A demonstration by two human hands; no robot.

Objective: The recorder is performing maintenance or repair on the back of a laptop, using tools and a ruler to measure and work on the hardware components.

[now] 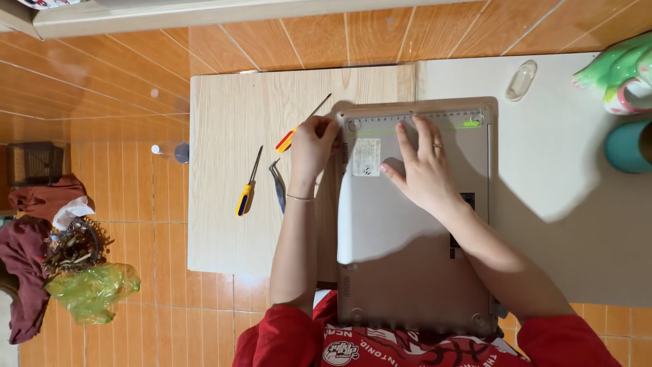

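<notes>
**Orange tile floor, pale wooden counter**

Glossy orange tiles (122, 75) cover the floor, catching soft light. A light wood-grain counter (224, 204) stands on them, joined along its right edge by a grey-white surface (570, 224). Beyond the counter's left edge lie a dark basket (34, 163), maroon cloth (24, 272) and a crumpled green bag (92, 291).

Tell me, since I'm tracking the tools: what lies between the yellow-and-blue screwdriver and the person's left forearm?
In the head view, dark metal tweezers lie on the light wooden board between the yellow-and-blue screwdriver and left forearm.
</notes>
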